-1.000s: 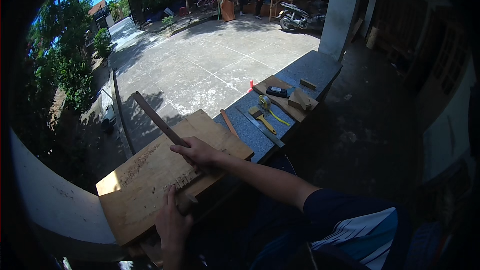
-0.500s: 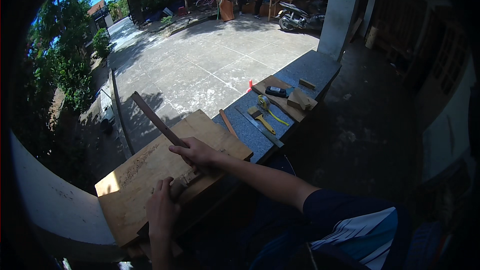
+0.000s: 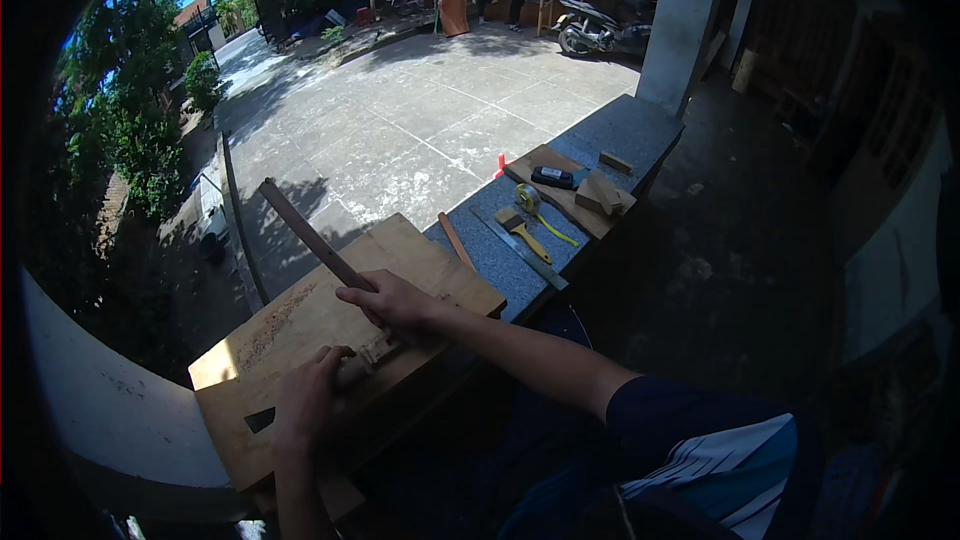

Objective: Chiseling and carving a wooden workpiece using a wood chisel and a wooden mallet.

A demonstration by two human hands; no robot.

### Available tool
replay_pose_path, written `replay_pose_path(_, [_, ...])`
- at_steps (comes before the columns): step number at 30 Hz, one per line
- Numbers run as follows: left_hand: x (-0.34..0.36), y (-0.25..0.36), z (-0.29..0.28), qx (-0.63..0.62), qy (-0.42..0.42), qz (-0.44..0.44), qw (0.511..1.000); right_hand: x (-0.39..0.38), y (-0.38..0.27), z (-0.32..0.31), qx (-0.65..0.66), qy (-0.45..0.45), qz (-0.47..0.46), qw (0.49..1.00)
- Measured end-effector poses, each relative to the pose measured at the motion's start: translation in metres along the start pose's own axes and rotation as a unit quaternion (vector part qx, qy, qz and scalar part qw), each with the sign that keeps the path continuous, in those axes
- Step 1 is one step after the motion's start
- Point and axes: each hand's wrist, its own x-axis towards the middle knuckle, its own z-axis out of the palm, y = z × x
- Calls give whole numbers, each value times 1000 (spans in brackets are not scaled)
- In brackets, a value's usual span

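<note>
My right hand [image 3: 395, 300] is closed around a long, narrow dark wooden strip [image 3: 305, 230], which slants up and away to the left over a plywood board [image 3: 400, 250]. Under and beside that hand, at the board's near edge, sits a small notched wooden piece [image 3: 380, 348]. My left hand [image 3: 308, 395] is closed on a rounded wooden handle [image 3: 352, 370], close to the notched piece. A dark, flat, angular end [image 3: 260, 421] shows on the other side of this hand; whether it belongs to the handle, I cannot tell.
Wood shavings [image 3: 280, 325] lie on the board. Along the grey stone ledge [image 3: 620, 125] are a metal ruler [image 3: 515, 245], a brush [image 3: 522, 233], a tape measure [image 3: 528, 198], a dark device [image 3: 553, 177] and wood blocks [image 3: 603, 195]. Two people and a motorbike [image 3: 598, 28] are far off.
My left hand has shifted a little left and up, and the dark angular end now shows on the board top beside it. My right hand and the strip have barely moved.
</note>
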Motion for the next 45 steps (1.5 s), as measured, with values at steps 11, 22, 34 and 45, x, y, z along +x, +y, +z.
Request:
replay_pose_path(11, [-1, -19, 2, -70, -34, -41, 996, 3, 2, 7, -11, 2, 6, 1000])
replay_pose_path(22, [-20, -59, -33, -519, 174, -111, 830, 2, -2, 4, -19, 7, 25, 999])
replay_pose_path(34, [18, -62, -11, -692, 365, 122, 610, 1, 4, 3, -30, 8, -4, 1000])
replay_pose_path(45, [16, -48, -1, -664, 453, 27, 594, 1, 5, 3, -43, -2, -13, 999])
